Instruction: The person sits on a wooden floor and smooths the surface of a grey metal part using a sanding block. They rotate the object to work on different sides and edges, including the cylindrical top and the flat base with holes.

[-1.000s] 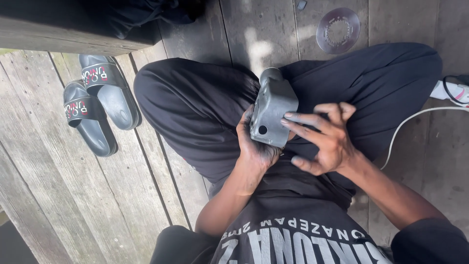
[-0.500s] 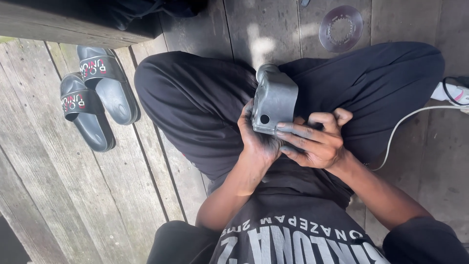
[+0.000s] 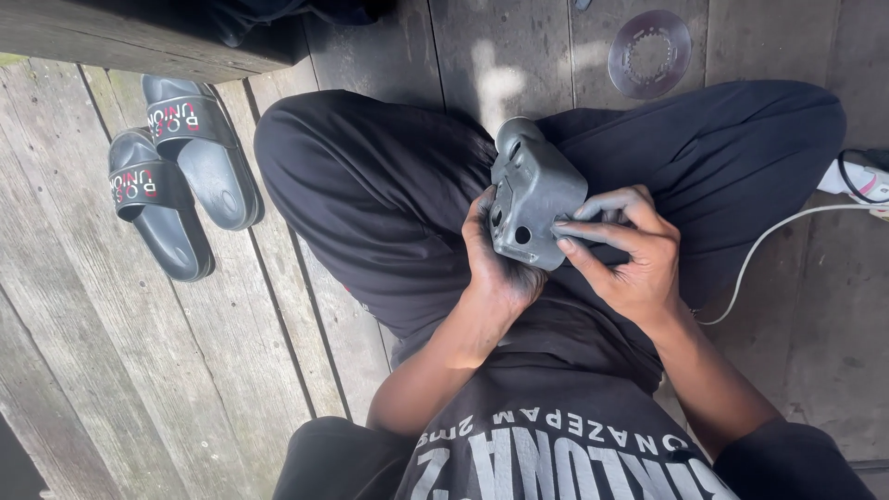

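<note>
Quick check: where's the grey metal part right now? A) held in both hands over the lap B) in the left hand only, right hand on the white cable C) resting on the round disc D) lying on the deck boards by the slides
A: the grey metal part sits between the left hand and the right hand, above the black trousers.

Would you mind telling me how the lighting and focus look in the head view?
Head view: soft, even daylight; one sunlit patch on the wooden deck; the grey metal housing and both hands, left hand and right hand, are sharp; black trousers lose detail.
</note>
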